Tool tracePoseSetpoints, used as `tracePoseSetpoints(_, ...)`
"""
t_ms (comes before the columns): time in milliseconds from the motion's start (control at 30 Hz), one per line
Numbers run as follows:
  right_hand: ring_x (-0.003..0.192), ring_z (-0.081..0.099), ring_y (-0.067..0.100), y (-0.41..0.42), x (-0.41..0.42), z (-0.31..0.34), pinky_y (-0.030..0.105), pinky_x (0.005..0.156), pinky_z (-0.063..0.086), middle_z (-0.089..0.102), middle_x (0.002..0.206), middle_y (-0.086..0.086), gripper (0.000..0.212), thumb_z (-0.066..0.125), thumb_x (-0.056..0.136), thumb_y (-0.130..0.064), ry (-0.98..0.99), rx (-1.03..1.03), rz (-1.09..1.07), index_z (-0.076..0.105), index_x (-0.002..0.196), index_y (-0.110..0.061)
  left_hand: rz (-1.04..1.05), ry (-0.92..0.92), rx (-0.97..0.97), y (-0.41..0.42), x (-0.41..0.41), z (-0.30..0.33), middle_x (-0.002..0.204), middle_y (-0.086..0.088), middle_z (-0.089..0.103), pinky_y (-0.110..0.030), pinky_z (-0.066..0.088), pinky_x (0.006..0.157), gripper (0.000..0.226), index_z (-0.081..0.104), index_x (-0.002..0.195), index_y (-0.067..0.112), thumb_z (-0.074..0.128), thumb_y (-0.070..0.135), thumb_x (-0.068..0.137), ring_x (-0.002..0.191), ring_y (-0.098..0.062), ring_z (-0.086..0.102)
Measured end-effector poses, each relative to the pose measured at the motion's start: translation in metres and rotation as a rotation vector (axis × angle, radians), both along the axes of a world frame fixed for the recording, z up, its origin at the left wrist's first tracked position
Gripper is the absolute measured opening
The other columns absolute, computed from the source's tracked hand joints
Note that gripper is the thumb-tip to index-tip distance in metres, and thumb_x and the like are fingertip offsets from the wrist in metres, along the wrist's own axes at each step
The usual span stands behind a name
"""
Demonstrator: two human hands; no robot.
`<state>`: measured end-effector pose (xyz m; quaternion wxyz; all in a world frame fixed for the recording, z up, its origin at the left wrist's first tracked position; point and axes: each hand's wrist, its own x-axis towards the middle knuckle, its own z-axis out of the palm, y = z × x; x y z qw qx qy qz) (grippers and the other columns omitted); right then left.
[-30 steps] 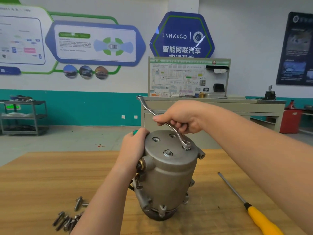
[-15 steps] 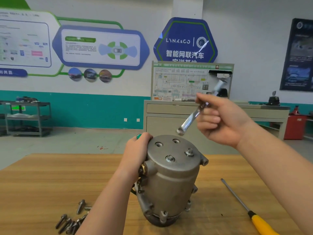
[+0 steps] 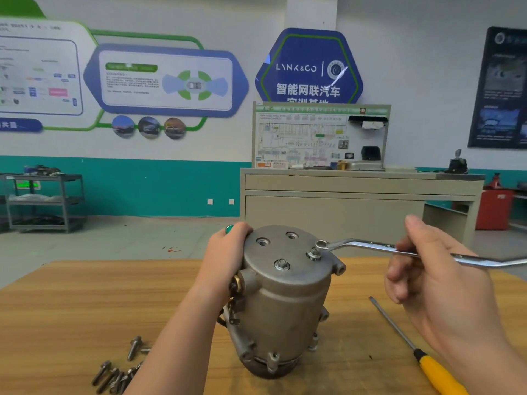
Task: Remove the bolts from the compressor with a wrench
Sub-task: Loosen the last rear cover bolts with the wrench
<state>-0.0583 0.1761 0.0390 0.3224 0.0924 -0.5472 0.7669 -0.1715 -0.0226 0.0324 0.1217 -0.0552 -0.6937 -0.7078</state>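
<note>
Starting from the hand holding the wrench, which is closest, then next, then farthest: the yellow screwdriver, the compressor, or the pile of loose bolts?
From the right hand:
1. Yellow screwdriver, just below it on the right of the table.
2. Compressor, in the middle, steadied by the left hand.
3. Loose bolts, far over at the front left.

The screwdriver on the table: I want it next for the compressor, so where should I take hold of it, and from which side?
Grip the yellow handle of the screwdriver, probably with the right hand coming from above. It lies flat on the wooden table, right of the compressor, thin shaft pointing away from you, so the thick handle is the nearest part. That hand first has to put down the wrench.
</note>
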Motion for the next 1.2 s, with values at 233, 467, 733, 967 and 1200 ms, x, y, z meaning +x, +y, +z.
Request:
tracePoseSetpoints(233, 0.030, 0.038, 0.012, -0.006, -0.002, -0.011, 0.020, 0.030, 0.032, 0.049, 0.044, 0.006, 0.030, 0.064, 0.072, -0.039, -0.110, -0.154, 0.062, 0.066, 0.050, -0.020, 0.005, 0.018, -0.007, -0.001, 0.001, -0.001, 0.070, -0.008, 0.054, -0.013, 0.035, 0.036, 0.023, 0.061, 0.084, 0.004, 0.051, 0.022, 0.094, 0.036, 0.001, 0.046)
tracePoseSetpoints(467, 0.035, 0.042, 0.014, -0.016, -0.006, -0.021, 0.020, 0.035, 0.034, 0.059, 0.054, 0.010, 0.030, 0.066, 0.070, -0.046, 0.008, -0.052, -0.013, 0.071, 0.062, -0.018, 0.005, 0.003, 0.005, 0.000, 0.001, 0.000, 0.070, -0.006, 0.055, -0.016, 0.040, 0.043, 0.022, 0.062, 0.086, 0.005, 0.052, 0.023, 0.093, 0.044, -0.003, 0.050)
tracePoseSetpoints(733, 0.040, 0.047, 0.015, -0.034, -0.013, -0.021, 0.024, 0.041, 0.038, 0.054, 0.049, 0.011, 0.056, 0.058, 0.078, -0.060, 0.214, 0.242, -0.490, 0.059, 0.059, -0.008, 0.013, 0.016, 0.012, 0.004, 0.002, -0.001, 0.068, -0.005, 0.052, -0.014, 0.039, 0.041, 0.021, 0.060, 0.086, 0.004, 0.051, 0.022, 0.094, 0.047, -0.002, 0.053)
tracePoseSetpoints(967, 0.037, 0.045, 0.009, -0.036, -0.009, -0.039, 0.017, 0.038, 0.038, 0.053, 0.046, 0.000, 0.036, 0.064, 0.084, -0.044, 0.164, 0.151, -0.319, 0.065, 0.065, -0.014, -0.012, 0.003, 0.002, -0.001, 0.002, 0.000, 0.071, -0.007, 0.056, -0.016, 0.039, 0.042, 0.021, 0.062, 0.086, 0.006, 0.052, 0.023, 0.094, 0.041, -0.002, 0.049)
tracePoseSetpoints(1200, 0.028, 0.034, 0.000, 0.006, -0.061, 0.015, 0.012, 0.026, 0.026, 0.040, 0.043, -0.005, 0.018, 0.070, 0.070, -0.022, -0.433, -0.309, 0.383, 0.059, 0.070, -0.007, -0.035, -0.037, 0.051, -0.004, 0.002, 0.000, 0.072, -0.008, 0.057, -0.028, 0.038, 0.054, 0.022, 0.062, 0.080, 0.010, 0.054, 0.027, 0.092, 0.058, -0.015, 0.051)
